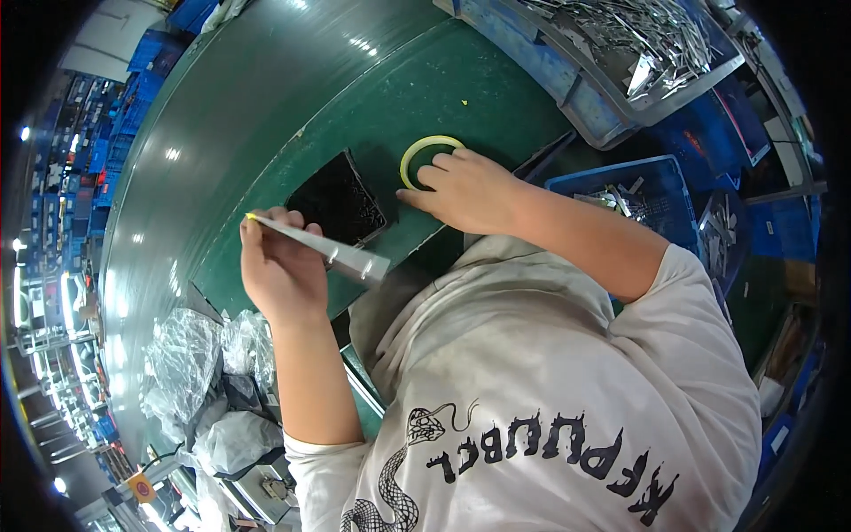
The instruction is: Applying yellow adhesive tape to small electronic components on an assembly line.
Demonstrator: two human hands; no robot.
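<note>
A grey strip [359, 260] is pinched by the left hand [285, 270]; a yellow tape roll [406, 167] on the bench [496, 102] is touched by the half-curled right hand [468, 191], its grip unclear.

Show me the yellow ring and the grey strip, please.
Yellow ring [404, 163]: head view, on the left side of its band.
Grey strip [326, 247]: head view, middle of its length.
</note>
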